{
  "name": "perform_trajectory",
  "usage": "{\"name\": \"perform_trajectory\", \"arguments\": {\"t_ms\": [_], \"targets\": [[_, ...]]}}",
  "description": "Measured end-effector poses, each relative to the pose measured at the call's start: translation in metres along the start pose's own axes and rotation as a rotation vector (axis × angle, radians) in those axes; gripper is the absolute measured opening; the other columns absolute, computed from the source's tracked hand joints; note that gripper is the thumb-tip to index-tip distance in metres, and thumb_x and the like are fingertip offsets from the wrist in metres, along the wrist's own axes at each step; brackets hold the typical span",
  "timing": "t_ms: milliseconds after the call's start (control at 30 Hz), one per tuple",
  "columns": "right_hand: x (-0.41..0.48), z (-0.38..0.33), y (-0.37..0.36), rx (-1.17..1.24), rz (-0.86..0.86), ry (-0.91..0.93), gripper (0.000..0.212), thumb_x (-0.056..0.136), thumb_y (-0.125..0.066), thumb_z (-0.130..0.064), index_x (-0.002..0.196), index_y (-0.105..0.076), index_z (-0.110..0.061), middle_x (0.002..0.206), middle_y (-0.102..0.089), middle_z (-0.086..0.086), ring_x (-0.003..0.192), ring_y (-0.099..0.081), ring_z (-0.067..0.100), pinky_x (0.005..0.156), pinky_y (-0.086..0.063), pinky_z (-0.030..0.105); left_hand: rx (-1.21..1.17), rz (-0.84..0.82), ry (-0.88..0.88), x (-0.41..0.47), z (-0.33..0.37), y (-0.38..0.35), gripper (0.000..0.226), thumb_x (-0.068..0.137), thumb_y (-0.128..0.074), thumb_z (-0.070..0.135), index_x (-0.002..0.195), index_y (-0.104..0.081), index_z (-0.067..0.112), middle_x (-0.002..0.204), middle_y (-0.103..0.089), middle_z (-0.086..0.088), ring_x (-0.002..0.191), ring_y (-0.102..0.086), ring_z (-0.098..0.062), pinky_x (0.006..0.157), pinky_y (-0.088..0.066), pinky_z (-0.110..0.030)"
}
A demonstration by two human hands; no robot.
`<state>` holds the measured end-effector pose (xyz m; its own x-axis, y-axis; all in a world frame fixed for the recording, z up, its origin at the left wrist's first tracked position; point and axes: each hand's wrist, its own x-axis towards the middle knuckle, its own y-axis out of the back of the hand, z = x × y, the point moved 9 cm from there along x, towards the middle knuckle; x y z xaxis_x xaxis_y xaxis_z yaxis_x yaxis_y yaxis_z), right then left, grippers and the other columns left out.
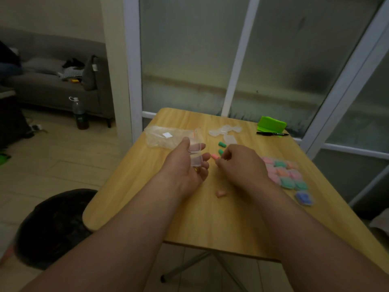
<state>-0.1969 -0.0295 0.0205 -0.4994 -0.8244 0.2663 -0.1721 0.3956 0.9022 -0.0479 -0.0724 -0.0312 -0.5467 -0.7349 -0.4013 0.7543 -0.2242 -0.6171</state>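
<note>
My left hand (187, 167) holds a small clear plastic case (195, 154), open, between thumb and fingers above the wooden table (231, 224). My right hand (242, 165) pinches a pink foam earplug (215, 157) at its fingertips, just right of the case. Two green earplugs (221, 148) lie on the table beyond my right hand. Another pink earplug (221, 193) lies between my wrists.
A clear zip bag (166, 137) lies at the table's far left, with several empty clear cases (226, 132) beside it. Filled cases in pink, green, orange and blue (284, 174) cluster at the right. A black marker (272, 134) and green holder (271, 124) sit far right.
</note>
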Motion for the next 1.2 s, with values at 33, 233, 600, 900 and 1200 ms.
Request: {"name": "perform_trajectory", "arguments": {"t_ms": [33, 233, 600, 900, 1200], "targets": [[0.001, -0.005, -0.002, -0.055, -0.006, 0.002, 0.018, 0.094, -0.069, -0.045, 0.098, -0.072, -0.028, 0.101, -0.071, -0.005, 0.096, -0.066, 0.019, 0.078, -0.055, 0.037, -0.007, -0.01, 0.012, 0.001, -0.002, -0.001, 0.053, 0.109, -0.037, 0.055, 0.124, -0.065, 0.012, 0.086, -0.061, -0.01, 0.056, -0.049, -0.013, 0.046, -0.04, -0.021], [0.001, -0.015, -0.007, -0.093, -0.02, 0.007, 0.008, 0.095, -0.063, -0.029, 0.101, -0.068, -0.027, 0.103, -0.071, -0.002, 0.098, -0.066, 0.024, 0.077, -0.054, 0.038, 0.01, 0.005, 0.038, 0.001, -0.01, -0.004, 0.051, 0.109, -0.039, 0.053, 0.12, -0.065, 0.011, 0.096, -0.064, -0.013, 0.062, -0.055, -0.018, 0.042, -0.047, -0.021], [-0.04, -0.042, 0.036, 0.32, 0.004, 0.284, 0.009, 0.1, -0.069, -0.026, 0.106, -0.074, -0.031, 0.099, -0.068, -0.017, 0.089, -0.061, -0.001, 0.075, -0.05, 0.021, 0.025, -0.099, 0.074, -0.005, -0.02, -0.021, 0.051, 0.11, -0.038, 0.049, 0.138, -0.06, 0.013, 0.108, -0.078, -0.012, 0.081, -0.076, -0.021, 0.065, -0.061, -0.036], [-0.046, -0.044, 0.024, 0.178, 0.014, 0.361, 0.015, 0.095, -0.07, -0.021, 0.097, -0.078, -0.034, 0.098, -0.054, -0.004, 0.097, -0.053, 0.014, 0.081, -0.049, 0.036, 0.027, -0.135, 0.091, -0.005, -0.025, -0.029, 0.056, 0.109, -0.039, 0.051, 0.139, -0.059, 0.008, 0.117, -0.076, -0.017, 0.109, -0.073, -0.03, 0.096, -0.056, -0.047], [-0.022, 0.011, 0.062, 0.33, 0.2, 0.114, 0.022, 0.099, -0.062, -0.012, 0.106, -0.077, -0.027, 0.108, -0.069, -0.009, 0.085, -0.055, -0.004, 0.073, -0.042, 0.017, 0.073, -0.073, 0.045, -0.004, -0.018, -0.03, 0.052, 0.11, -0.037, 0.049, 0.125, -0.065, 0.009, 0.078, -0.061, -0.008, 0.06, -0.053, -0.016, 0.054, -0.047, -0.026]]}}
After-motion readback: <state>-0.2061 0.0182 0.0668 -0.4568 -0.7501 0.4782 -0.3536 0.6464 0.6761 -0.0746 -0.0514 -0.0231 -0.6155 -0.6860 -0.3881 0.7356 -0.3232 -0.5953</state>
